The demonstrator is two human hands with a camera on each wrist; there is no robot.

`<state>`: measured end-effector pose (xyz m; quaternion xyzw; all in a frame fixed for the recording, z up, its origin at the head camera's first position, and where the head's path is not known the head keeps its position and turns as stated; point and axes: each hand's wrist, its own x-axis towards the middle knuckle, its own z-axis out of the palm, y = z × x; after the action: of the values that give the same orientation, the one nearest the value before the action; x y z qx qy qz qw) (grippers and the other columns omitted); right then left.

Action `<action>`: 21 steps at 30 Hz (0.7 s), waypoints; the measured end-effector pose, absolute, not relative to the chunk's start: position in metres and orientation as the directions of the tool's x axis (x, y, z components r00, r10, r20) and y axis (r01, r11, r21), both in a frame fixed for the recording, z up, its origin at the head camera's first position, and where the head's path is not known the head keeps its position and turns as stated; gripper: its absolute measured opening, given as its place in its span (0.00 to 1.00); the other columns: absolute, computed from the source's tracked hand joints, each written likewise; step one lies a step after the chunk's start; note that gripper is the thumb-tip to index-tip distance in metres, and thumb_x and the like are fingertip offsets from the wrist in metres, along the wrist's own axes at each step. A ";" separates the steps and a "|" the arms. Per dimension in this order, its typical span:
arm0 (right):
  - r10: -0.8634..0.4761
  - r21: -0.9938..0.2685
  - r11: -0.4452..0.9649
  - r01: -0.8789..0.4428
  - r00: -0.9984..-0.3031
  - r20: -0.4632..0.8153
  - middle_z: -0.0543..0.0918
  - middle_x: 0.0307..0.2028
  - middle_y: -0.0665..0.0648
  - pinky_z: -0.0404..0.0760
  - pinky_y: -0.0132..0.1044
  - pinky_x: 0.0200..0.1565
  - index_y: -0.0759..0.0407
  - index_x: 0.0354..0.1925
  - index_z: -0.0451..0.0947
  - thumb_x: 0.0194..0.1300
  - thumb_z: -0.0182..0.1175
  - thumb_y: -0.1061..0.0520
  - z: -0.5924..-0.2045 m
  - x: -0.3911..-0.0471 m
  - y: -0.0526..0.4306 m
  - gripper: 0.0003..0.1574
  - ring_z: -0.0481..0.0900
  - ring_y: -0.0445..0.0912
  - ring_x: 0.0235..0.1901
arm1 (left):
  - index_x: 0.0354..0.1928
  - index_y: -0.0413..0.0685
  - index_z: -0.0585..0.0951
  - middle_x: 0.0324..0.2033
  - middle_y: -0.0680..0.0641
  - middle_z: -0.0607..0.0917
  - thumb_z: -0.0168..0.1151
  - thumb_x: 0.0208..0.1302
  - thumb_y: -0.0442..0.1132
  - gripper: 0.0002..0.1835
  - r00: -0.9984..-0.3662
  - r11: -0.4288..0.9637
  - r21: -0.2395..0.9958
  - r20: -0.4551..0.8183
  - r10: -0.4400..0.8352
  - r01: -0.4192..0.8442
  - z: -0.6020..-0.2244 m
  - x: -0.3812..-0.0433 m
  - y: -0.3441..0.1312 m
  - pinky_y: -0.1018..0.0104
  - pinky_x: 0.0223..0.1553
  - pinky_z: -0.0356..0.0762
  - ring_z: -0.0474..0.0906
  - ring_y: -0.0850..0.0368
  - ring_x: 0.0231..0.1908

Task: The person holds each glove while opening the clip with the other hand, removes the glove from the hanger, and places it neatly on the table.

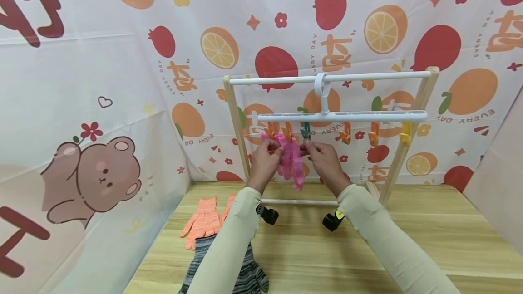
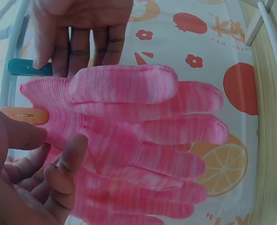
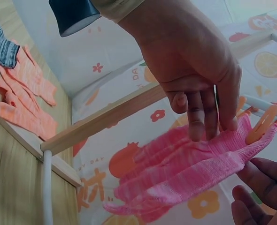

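Note:
Pink knitted gloves [image 1: 291,162] hang fingers-down from a white hanger, their cuffs caught in orange clothespins [image 2: 25,115]. My left hand [image 1: 265,162] holds the cuff area beside one orange clip, thumb at the knit and the other fingers bent in front of it. From the other side my right hand [image 1: 324,162] reaches in at a teal clothespin [image 2: 29,68], pinching its lower end with the thumb. In the left wrist view, the right hand's other fingers pass partly behind the cuff's top edge. The right wrist view shows that hand's fingertips right at the cuff corner.
The hanger [image 1: 367,116] hooks over a wooden rack's white top bar [image 1: 269,80]. Free orange and yellow clips [image 1: 405,134] hang at its right. Orange gloves [image 1: 206,217] and grey striped socks [image 1: 253,271] lie on the wooden table [image 1: 302,257] at the left.

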<state>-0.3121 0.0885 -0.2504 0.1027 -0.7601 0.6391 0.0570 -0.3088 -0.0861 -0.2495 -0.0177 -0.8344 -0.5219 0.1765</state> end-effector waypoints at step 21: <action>-0.255 -0.878 0.321 -0.354 -0.925 0.280 0.69 0.71 0.65 0.71 0.50 0.66 0.63 0.76 0.60 0.77 0.56 0.42 -0.241 -0.308 0.075 0.41 0.69 0.57 0.69 | 0.43 0.42 0.83 0.33 0.46 0.84 0.66 0.69 0.36 0.06 -0.920 0.503 0.824 0.370 -0.131 0.260 -0.247 -0.303 -0.087 0.66 0.30 0.77 0.78 0.55 0.31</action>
<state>-0.3083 0.0746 -0.2407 0.1878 -0.8116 0.5514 0.0450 -0.3032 -0.0866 -0.2468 -0.0381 -0.8444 -0.4968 0.1967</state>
